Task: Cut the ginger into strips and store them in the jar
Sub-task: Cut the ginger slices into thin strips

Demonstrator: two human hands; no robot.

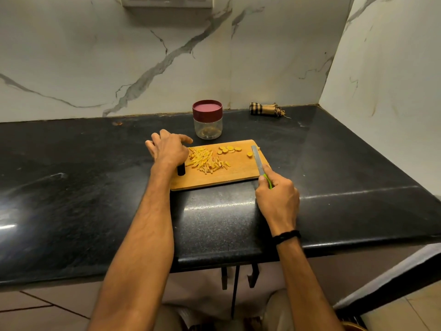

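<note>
We see the left hand (167,149) at the left end of the board (214,181), fingers loose and spread, holding nothing. Its forefinger points toward the jar (208,127). The strips (207,161) lie in a loose pile just right of this hand, close beside the wrist. Whether the palm rests on the board or hangs just over it we cannot tell from this angle.

The right hand (278,199) is off the board's near right corner, over the counter (95,199), with its fingers curled round the green handle of the knife (257,160). The blade runs away from the hand along the board's right edge, and it seems to lie flat on the wood. One ginger piece (249,154) sits just left of the blade. A small row of slices (229,149) lies farther left, beyond the strips and well apart from either hand.

The jar stands behind the board, just off its far edge, with its maroon lid (207,108) on and the glass looking empty. A folded checked cloth (265,109) lies by the wall, to the jar's right.
</note>
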